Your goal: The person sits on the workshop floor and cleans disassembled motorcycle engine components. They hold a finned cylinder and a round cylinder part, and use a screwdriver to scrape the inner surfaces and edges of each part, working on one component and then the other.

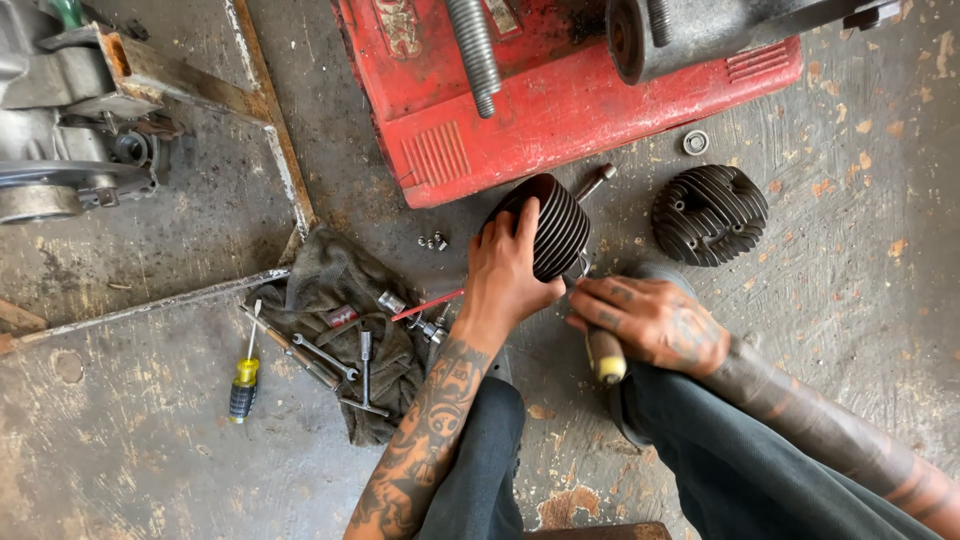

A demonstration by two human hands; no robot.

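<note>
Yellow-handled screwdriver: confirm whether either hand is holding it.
No: the yellow-handled screwdriver lies alone on the floor, left of the rag.

No packages, signs or screens. Two worn labels sit on the red housing (560, 110) at the floor's top edge: pale, rectangular, partly scuffed.

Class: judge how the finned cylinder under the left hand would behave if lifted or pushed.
The finned cylinder looks like solid metal, so probably heavy and stiff. It lies on its side, so it may roll. The left hand steadies it.
</note>
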